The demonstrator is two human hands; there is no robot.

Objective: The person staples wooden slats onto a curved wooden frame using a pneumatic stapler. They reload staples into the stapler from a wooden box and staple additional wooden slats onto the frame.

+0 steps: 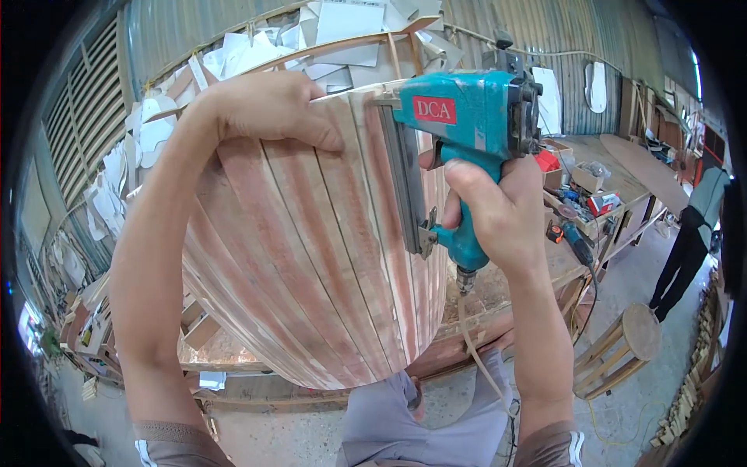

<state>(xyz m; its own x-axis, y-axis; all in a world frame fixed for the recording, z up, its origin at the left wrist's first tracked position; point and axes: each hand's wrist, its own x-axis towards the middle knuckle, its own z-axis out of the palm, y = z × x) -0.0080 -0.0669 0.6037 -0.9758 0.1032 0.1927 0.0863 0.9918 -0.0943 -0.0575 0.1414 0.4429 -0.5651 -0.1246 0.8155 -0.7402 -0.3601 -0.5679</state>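
A curved wooden shell (303, 249), built of narrow tapering strips, stands in front of me. My left hand (284, 113) is closed over its upper edge, thumb pressed on the outer face and fingers hidden behind. In my right hand (498, 206) is a teal pneumatic nail gun (467, 109) with a red DCA label, my fingers wrapped round its grip. Its nose meets the top edge of the strips, just right of my left hand. The magazine slants down along the shell's face. From the handle's base an air hose (471, 342) hangs down.
Right of the shell, a workbench (560, 261) carries boxes, a teal power tool (576, 243) and a tape measure (554, 233). A round wooden stool (642, 331) stands on the floor at right, near a person (692, 241). Paper templates (350, 31) hang behind the shell.
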